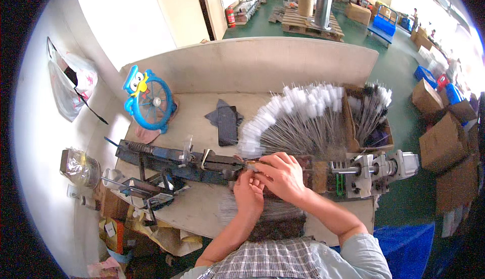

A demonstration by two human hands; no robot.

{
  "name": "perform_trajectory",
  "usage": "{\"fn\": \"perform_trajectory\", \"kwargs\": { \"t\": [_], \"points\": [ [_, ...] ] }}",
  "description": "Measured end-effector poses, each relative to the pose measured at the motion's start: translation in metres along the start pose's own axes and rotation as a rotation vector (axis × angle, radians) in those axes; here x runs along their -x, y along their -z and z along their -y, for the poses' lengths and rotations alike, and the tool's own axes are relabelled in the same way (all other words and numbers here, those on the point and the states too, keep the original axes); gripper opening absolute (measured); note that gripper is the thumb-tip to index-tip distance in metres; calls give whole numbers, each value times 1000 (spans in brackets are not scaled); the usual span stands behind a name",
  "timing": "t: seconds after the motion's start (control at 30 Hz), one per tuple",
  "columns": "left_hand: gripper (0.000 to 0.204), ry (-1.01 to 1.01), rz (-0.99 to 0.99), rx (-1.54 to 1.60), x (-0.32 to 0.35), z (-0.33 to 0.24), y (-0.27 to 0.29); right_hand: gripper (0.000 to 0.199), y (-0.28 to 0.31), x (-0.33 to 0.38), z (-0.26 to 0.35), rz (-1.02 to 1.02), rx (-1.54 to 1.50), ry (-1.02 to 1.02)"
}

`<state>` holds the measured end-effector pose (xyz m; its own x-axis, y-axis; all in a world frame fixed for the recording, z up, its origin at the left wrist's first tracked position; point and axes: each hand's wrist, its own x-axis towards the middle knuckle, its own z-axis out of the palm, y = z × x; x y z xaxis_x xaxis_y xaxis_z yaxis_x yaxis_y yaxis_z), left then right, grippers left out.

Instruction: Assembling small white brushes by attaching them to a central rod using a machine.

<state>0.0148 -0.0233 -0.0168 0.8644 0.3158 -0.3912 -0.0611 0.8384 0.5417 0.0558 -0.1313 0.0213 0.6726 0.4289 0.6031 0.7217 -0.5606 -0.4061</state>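
My left hand and my right hand meet over the middle of a long dark metal machine bed. Both have their fingers curled and pressed together at the end of its clamp. Whatever they pinch is small and hidden by the fingers. Just beyond the hands, a wide fan of white-tipped wire brushes lies with its thin stems toward me. Near my body, a bundle of thin wires lies below my right wrist. To the right, a motor unit with a shaft sits in line with the bed.
A cardboard box of brushes stands at the right. A dark phone lies on a cloth, right of a blue duck-shaped fan. A low board edges the table's far side. A metal frame stands at left.
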Motion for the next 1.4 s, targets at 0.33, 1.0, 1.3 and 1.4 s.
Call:
{"fn": "perform_trajectory", "kwargs": {
  "t": [0.33,1.0,1.3,1.4],
  "points": [
    [5,-44,38,-71,2,2,-5,23,-1,2,-4,-27,-12,7],
    [39,42,49,68,4,-5,-3,23,30,-3,-3,118,176,-4],
    [63,68,112,-93,9,-7,1,11,29,17,-11,166,139,-4],
    [62,41,114,-231,10,-5,6,15,38,15,-14,160,78,-31]
  ]
}}
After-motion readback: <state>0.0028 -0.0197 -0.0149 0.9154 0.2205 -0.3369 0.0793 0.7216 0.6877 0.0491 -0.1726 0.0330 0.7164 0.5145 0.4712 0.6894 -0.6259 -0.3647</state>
